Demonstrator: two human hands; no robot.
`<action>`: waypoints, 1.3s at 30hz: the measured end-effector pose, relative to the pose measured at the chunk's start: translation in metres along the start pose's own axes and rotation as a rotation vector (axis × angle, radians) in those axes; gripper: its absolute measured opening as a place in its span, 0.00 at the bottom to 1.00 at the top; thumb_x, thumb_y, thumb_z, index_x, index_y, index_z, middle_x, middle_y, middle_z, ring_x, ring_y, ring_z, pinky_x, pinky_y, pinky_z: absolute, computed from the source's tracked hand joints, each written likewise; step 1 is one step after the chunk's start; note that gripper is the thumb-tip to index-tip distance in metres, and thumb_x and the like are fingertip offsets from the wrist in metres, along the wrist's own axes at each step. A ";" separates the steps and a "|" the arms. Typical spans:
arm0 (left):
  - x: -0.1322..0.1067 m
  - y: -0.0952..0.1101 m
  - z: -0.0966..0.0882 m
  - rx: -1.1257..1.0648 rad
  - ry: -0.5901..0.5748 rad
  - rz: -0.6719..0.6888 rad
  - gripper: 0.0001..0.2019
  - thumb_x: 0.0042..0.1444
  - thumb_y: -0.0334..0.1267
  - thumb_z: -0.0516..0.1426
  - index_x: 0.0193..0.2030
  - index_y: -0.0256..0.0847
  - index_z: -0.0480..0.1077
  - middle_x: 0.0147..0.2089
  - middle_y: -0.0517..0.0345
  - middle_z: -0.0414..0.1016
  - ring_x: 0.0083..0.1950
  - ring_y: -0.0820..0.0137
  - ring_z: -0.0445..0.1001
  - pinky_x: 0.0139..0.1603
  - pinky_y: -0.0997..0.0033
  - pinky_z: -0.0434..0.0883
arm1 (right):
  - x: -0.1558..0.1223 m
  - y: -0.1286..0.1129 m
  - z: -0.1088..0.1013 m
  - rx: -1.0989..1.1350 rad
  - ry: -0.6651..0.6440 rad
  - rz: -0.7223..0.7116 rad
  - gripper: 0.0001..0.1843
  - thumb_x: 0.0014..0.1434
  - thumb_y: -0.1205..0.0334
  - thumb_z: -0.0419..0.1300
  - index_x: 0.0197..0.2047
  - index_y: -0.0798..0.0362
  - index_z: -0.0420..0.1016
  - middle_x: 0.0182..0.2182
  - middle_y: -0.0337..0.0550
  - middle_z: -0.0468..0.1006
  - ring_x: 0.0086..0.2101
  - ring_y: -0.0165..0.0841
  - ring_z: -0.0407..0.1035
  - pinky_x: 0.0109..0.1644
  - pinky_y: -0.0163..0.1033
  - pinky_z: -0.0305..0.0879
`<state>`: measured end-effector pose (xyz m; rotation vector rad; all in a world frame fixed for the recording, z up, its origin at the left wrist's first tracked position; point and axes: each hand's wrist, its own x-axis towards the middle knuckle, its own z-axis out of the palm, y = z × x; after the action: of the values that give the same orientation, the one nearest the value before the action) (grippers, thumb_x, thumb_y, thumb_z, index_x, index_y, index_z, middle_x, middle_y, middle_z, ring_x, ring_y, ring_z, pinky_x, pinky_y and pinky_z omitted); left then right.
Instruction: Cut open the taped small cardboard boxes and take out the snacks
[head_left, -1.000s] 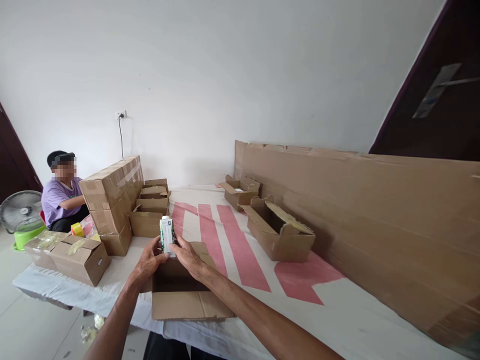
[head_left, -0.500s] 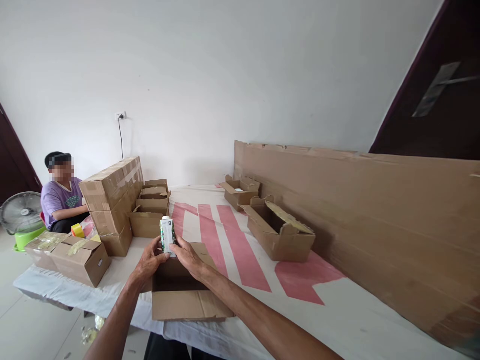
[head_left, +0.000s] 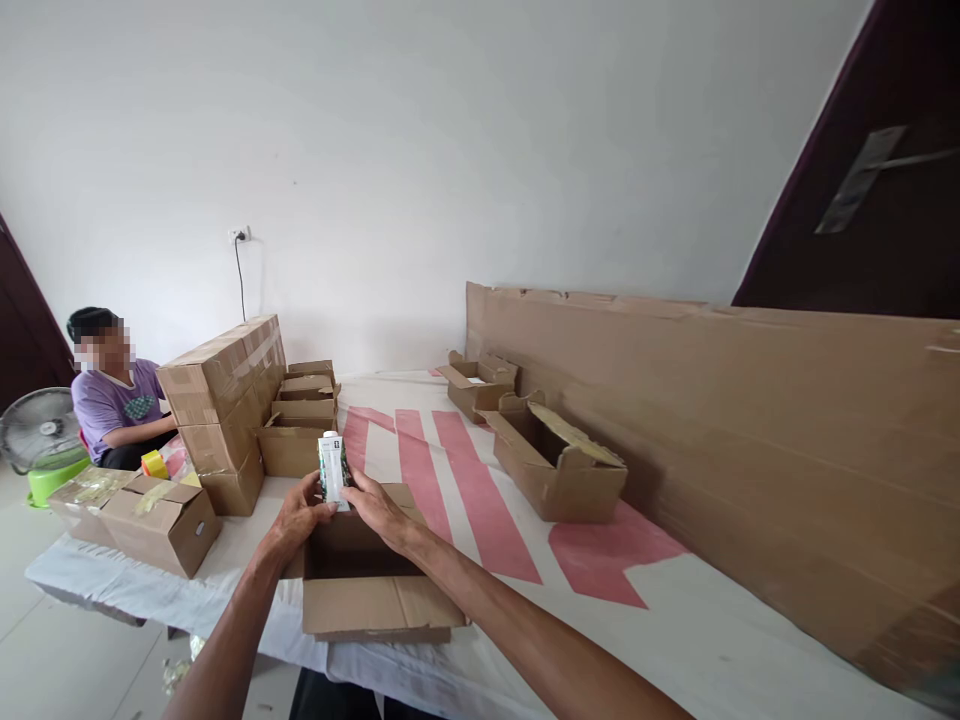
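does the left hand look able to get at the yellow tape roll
Probably not: the left hand holds the white carton, and the box stack stands between that hand and the yellow tape roll.

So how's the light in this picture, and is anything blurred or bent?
Head view: soft, uneven light, the wall paler low down, the right-hand door very dark; head view: deep shade inside the near box, soft shadow on the cardboard sheet; head view: the carton's small print unreadable, the door's edge slanting, probably lens distortion.
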<state>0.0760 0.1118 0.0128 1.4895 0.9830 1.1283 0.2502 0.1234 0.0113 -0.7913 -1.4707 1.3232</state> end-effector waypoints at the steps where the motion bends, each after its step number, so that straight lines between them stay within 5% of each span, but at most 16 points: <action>1: 0.001 0.000 0.000 0.002 -0.001 0.002 0.37 0.45 0.45 0.72 0.64 0.42 0.75 0.49 0.50 0.80 0.40 0.67 0.74 0.38 0.71 0.69 | 0.000 0.000 -0.001 0.003 -0.003 0.006 0.36 0.54 0.56 0.58 0.67 0.45 0.73 0.50 0.42 0.84 0.45 0.41 0.77 0.49 0.46 0.76; 14: 0.003 -0.001 0.001 0.005 -0.006 0.002 0.35 0.48 0.43 0.71 0.65 0.43 0.75 0.51 0.50 0.80 0.44 0.66 0.76 0.37 0.73 0.70 | 0.001 -0.001 -0.004 -0.012 0.000 0.008 0.36 0.56 0.56 0.58 0.68 0.44 0.71 0.53 0.44 0.83 0.47 0.43 0.77 0.49 0.49 0.77; 20: 0.001 0.008 0.006 0.039 0.022 0.019 0.39 0.48 0.49 0.73 0.67 0.42 0.73 0.53 0.47 0.80 0.45 0.63 0.77 0.38 0.70 0.73 | -0.004 -0.008 -0.007 -0.040 0.046 -0.092 0.37 0.55 0.59 0.60 0.69 0.45 0.72 0.57 0.43 0.82 0.59 0.47 0.71 0.68 0.56 0.64; 24: 0.000 0.021 0.013 0.050 0.059 0.062 0.34 0.52 0.56 0.70 0.62 0.40 0.75 0.56 0.45 0.80 0.50 0.57 0.78 0.39 0.67 0.75 | -0.015 -0.020 -0.008 -0.121 -0.009 -0.195 0.35 0.59 0.58 0.60 0.70 0.46 0.70 0.59 0.45 0.80 0.61 0.46 0.70 0.70 0.56 0.62; 27: -0.001 0.031 0.014 0.011 0.046 0.101 0.28 0.52 0.54 0.71 0.55 0.38 0.78 0.51 0.47 0.82 0.51 0.56 0.79 0.47 0.64 0.75 | -0.025 -0.027 -0.019 -0.259 -0.015 -0.262 0.33 0.62 0.57 0.61 0.70 0.47 0.70 0.63 0.48 0.76 0.61 0.46 0.71 0.68 0.55 0.65; 31: 0.001 0.045 -0.007 0.051 0.091 0.147 0.28 0.51 0.53 0.72 0.53 0.38 0.77 0.49 0.49 0.83 0.48 0.58 0.80 0.48 0.62 0.76 | -0.031 -0.022 -0.060 -0.508 0.243 -0.364 0.31 0.61 0.53 0.65 0.66 0.49 0.74 0.64 0.54 0.74 0.66 0.50 0.64 0.73 0.60 0.56; 35: 0.013 0.056 -0.042 0.434 0.152 0.197 0.28 0.55 0.49 0.67 0.60 0.38 0.74 0.51 0.48 0.82 0.47 0.59 0.80 0.49 0.61 0.76 | -0.032 0.006 -0.100 -0.383 0.408 -0.107 0.42 0.56 0.43 0.68 0.69 0.52 0.69 0.65 0.60 0.72 0.66 0.55 0.64 0.70 0.64 0.60; 39: 0.031 0.062 -0.064 0.984 0.135 0.172 0.25 0.54 0.38 0.66 0.60 0.43 0.75 0.52 0.51 0.81 0.51 0.57 0.78 0.55 0.60 0.72 | -0.038 0.036 -0.106 -0.071 0.296 0.164 0.43 0.48 0.39 0.72 0.61 0.57 0.75 0.57 0.64 0.78 0.57 0.55 0.74 0.58 0.57 0.73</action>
<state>0.0239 0.1440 0.0841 2.3162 1.6639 0.8880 0.3571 0.1319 -0.0383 -1.1237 -1.2432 1.2168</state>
